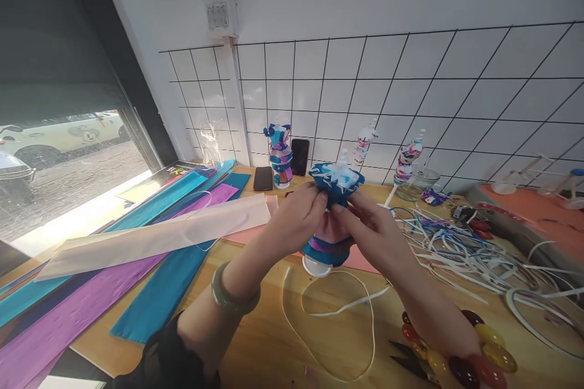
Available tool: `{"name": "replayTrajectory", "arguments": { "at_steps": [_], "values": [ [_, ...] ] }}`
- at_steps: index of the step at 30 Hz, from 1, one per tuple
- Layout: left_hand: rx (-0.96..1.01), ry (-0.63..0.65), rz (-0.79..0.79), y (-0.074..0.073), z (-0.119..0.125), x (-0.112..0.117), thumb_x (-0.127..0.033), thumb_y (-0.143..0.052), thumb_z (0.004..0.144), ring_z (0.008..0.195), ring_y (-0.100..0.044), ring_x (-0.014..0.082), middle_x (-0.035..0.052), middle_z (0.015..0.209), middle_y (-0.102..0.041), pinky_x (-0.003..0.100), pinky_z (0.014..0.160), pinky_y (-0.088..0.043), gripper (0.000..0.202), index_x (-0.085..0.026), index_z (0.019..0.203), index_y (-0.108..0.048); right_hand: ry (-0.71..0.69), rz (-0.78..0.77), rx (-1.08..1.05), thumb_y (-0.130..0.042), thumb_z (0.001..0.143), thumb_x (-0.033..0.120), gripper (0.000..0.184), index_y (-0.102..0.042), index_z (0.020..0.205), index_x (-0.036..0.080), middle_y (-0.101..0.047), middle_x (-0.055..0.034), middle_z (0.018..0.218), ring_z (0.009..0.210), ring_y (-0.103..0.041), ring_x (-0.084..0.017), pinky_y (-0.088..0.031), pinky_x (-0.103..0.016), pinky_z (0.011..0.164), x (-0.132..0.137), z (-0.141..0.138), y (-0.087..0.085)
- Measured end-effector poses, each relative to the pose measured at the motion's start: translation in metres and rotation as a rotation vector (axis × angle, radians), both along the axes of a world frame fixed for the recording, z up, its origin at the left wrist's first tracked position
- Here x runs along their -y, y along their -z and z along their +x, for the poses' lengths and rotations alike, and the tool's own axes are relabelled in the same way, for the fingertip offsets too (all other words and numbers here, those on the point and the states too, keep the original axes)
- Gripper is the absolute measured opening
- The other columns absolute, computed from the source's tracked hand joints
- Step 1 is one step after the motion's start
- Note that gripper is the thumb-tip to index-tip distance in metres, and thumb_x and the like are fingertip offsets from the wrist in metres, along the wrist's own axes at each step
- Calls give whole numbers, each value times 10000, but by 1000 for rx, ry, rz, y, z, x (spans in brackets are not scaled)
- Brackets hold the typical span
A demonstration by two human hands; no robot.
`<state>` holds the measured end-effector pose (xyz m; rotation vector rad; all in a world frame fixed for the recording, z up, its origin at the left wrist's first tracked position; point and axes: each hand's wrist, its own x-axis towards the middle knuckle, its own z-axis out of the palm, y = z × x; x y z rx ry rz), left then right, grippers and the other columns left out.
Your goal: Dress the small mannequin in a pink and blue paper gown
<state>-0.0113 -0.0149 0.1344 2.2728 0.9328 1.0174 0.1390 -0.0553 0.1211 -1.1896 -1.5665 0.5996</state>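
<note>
A small dress form (329,246) wrapped in bands of blue, purple and pink cloth stands on a white round base in front of me. Gathered blue cloth (337,185) flares out around its white top. My left hand (303,213) pinches this cloth from the left, thumb and fingers pressed together. On the other side my right hand (371,225) grips the same gathered cloth, its thumb close to my left fingertips. Some fingers are hidden behind the form. A thin white cord (374,340) loops over the table just below.
Long cloth strips, including a purple one (91,316) and a cream one (159,234), cover the left side. Tangled strips (451,249) lie right. Behind stand a wrapped form (280,158), two phones, including an upright one (300,157), and a glass bowl (417,184). Dark pointed blades (408,360) lie near my right wrist.
</note>
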Motion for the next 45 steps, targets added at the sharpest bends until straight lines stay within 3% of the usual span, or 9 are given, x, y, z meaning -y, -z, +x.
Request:
{"name": "replayTrajectory", "arguments": {
  "at_steps": [8,16,24,29,33,37,41,45],
  "values": [
    [9,4,33,8,0,-9,-265,-278,988,1070,-565,216,106,1077,-628,426,995,-441,288,-183,972,-554,41,121,72,-516,875,331,232,-648,726,210,-613,-47,837,846,-574,-215,-451,-356,773,-5,1,3],
    [24,9,-19,15,3,-11,-310,-273,991,1050,-581,214,99,1022,-640,421,1004,-438,309,-194,952,-557,85,142,57,-554,873,329,191,-716,851,229,-682,-62,992,1032,-587,-251,-426,-404,899,-8,2,10],
    [-12,-8,-2,13,5,-8,-290,-261,984,1061,-579,228,104,999,-639,428,977,-451,310,-193,893,-541,84,93,35,-583,848,352,229,-744,925,208,-713,-74,1025,1018,-609,-262,-451,-425,893,-9,5,9],
    [-6,28,-98,5,0,-8,-303,-292,979,991,-590,206,74,976,-640,389,949,-468,296,-195,915,-560,-8,-52,-19,-616,824,384,278,-754,1005,224,-764,-40,979,883,-684,-242,-535,-389,755,-7,16,1],
    [24,96,-114,3,-2,-10,-311,-340,971,1038,-582,207,68,1041,-652,376,952,-462,274,-184,990,-582,-31,-101,-58,-651,801,379,277,-761,1021,251,-764,-26,1015,999,-669,-251,-531,-387,836,-7,22,-3],
    [30,128,-77,4,-2,-11,-329,-359,970,1049,-581,214,83,1082,-647,356,926,-465,288,-168,1011,-594,-41,-90,-97,-674,782,382,242,-777,969,268,-759,-27,1008,1048,-649,-256,-517,-389,878,-10,23,-1],
    [-24,112,-50,8,0,-13,-304,-340,973,967,-594,214,87,984,-647,363,880,-473,298,-150,969,-595,27,-97,-80,-683,766,405,232,-787,888,236,-765,-26,893,930,-673,-264,-527,-393,799,-10,21,1],
    [-12,103,-44,11,1,-13,-315,-330,981,955,-603,214,94,1004,-654,365,860,-480,310,-152,1022,-591,54,-94,-66,-683,769,426,256,-787,879,220,-758,-31,846,865,-667,-262,-515,-390,755,-10,20,4]
  ]
}}
